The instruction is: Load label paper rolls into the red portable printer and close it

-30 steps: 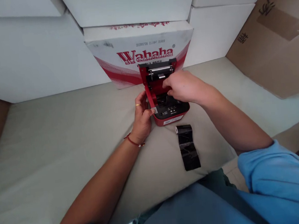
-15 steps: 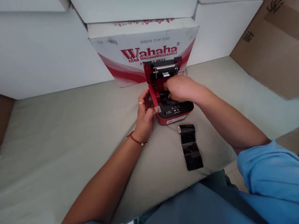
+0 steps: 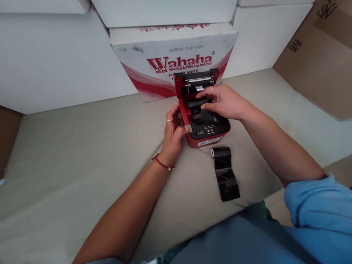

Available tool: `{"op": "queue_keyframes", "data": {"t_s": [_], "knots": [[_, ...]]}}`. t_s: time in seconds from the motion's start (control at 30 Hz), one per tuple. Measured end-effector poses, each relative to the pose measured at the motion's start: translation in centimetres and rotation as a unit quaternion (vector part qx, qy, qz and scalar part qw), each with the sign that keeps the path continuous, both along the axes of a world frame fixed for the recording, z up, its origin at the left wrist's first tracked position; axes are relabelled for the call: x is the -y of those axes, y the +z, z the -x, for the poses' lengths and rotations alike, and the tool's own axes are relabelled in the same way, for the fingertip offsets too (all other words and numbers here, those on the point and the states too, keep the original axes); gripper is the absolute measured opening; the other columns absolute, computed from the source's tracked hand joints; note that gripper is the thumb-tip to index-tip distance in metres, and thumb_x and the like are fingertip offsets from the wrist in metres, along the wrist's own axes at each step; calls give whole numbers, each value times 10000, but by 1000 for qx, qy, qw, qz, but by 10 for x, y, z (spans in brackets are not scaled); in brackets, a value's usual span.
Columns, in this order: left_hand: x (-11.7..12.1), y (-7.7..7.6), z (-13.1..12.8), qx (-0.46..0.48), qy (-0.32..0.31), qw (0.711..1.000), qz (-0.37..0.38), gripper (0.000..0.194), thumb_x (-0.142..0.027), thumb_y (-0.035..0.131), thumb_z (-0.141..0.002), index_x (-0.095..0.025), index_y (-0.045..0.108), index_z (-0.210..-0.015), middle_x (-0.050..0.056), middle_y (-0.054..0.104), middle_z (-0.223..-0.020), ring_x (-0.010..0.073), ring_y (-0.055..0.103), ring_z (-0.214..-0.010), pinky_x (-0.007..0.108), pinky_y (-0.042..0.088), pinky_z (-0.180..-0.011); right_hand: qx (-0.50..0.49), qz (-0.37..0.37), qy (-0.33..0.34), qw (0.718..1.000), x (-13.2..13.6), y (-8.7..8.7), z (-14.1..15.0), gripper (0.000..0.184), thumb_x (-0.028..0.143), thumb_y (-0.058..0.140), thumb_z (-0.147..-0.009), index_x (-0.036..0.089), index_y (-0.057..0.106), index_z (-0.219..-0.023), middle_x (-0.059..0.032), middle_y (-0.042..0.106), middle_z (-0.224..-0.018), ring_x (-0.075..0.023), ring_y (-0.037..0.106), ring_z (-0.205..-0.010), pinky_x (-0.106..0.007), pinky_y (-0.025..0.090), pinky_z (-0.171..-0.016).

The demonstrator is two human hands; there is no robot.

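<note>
A small red and black label printer (image 3: 211, 133) stands on the cloth with its lid (image 3: 197, 78) raised. My left hand (image 3: 173, 134) grips the printer's left side, with the thumb on the front corner and the fingers around the back. My right hand (image 3: 224, 102) is at the open compartment, with thumb and fingers closed on a black ribbon roll (image 3: 196, 104). A loose dark flap of its film hangs below the thumb. In front of the printer lies another black ribbon roll (image 3: 221, 152), with a white core and a strip unrolled towards me.
Behind the printer, a white and red Wahaha carton (image 3: 177, 45) stands among stacked white boxes (image 3: 43, 57). A brown cardboard box (image 3: 333, 60) is at the right. Beige cloth (image 3: 104, 154) covers the surface, and its front edge runs close to my body.
My right hand has lifted slightly and shifted right inside the printer, uncovering the black roll and a flap of film. My left hand keeps its hold. The view has shifted slightly.
</note>
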State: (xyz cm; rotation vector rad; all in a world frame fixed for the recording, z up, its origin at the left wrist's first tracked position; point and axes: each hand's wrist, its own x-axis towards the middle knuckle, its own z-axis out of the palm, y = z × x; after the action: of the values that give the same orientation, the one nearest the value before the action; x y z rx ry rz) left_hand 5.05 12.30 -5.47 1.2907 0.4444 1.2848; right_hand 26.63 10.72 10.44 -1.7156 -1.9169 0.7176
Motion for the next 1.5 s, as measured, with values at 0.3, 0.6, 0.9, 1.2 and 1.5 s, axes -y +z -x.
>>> {"op": "queue_keyframes", "data": {"t_s": [0.3, 0.6, 0.9, 1.2, 1.5], "knots": [[0, 0, 0, 8, 1, 1000, 10, 871, -701, 966, -809, -396, 628, -1552, 50, 624, -1678, 344, 587, -1590, 524, 479, -1353, -220, -8, -65, 973, 80, 43, -35, 470, 599, 867, -908, 303, 887, -1273, -9, 758, -828, -144, 527, -604, -326, 418, -582], [-1, -1, -3, 15, 8, 1000, 9, 843, -710, 961, -807, -407, 643, -1527, 35, 639, -1647, 326, 606, -1561, 497, 500, -1324, -84, 126, -83, 985, 136, -8, -126, 487, 711, 870, -856, 306, 890, -1125, -94, 887, -1092, -275, 811, -926, -439, 667, -813], [-1, 0, 2, 4, -5, 1000, 15, 836, -699, 952, -819, -411, 624, -1531, 37, 606, -1659, 331, 605, -1544, 501, 511, -1299, -4, -43, 35, 998, 168, -45, -44, 238, 386, 658, -1121, 296, 850, -1229, -92, 877, -1205, -252, 850, -1055, -431, 701, -921], [0, 1, 1, 2, 5, 1000, 11, 812, -692, 951, -816, -406, 645, -1511, 34, 624, -1645, 326, 601, -1540, 493, 501, -1300, 67, 41, 75, 994, 155, -60, -20, 334, 234, 739, -1058, 232, 828, -1380, -146, 845, -1365, -294, 848, -1210, -480, 683, -1087], [0, -2, 0, 3, 0, 1000, 1, 842, -717, 934, -837, -400, 613, -1548, 54, 617, -1671, 352, 595, -1571, 536, 485, -1328, 15, -5, 89, 996, 135, 44, -34, 307, 433, 730, -1060, 341, 846, -1329, -60, 863, -1243, -222, 772, -853, -376, 626, -789]]}}
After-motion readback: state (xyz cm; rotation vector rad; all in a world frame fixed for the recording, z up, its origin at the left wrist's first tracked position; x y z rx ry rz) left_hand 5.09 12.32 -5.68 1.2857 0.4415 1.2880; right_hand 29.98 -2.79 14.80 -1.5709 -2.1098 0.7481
